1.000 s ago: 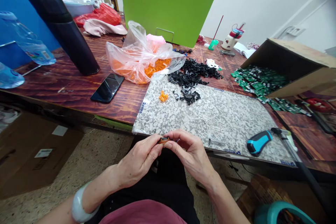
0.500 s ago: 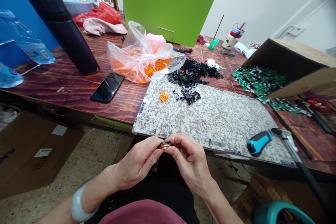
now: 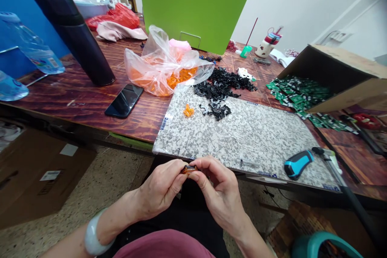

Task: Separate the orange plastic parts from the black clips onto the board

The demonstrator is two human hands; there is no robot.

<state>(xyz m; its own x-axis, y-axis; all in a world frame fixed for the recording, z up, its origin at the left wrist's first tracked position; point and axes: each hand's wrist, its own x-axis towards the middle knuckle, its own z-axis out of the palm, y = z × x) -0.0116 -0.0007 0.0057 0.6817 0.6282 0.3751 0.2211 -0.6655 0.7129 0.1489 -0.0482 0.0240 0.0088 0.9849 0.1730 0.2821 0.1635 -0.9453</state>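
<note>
Between my two hands is a small orange-and-black plastic part (image 3: pixel 189 169), held just in front of the table edge above my lap. My left hand (image 3: pixel 160 183) pinches its left end between thumb and fingers. On the other end, my right hand (image 3: pixel 216 183) grips with thumb and bent fingers. The fingertips cover much of the part, so its full shape is hidden. Beyond my hands, a few orange plastic pieces (image 3: pixel 188 110) lie on the speckled stone slab (image 3: pixel 256 133). A pile of black plastic pieces (image 3: pixel 219 84) is spread behind them.
An open plastic bag (image 3: pixel 145 72) of orange pieces stands behind the slab, near a phone (image 3: pixel 124 100) and a dark flask (image 3: pixel 75 36). Rightward are a blue-black tool handle (image 3: pixel 298 164), a cardboard box (image 3: pixel 335 68) spilling green strips, and a teal bucket (image 3: pixel 320 242) below.
Both hands have lowered slightly toward my lap with the part. The part has turned a little between the fingertips. Nothing on the table has moved.
</note>
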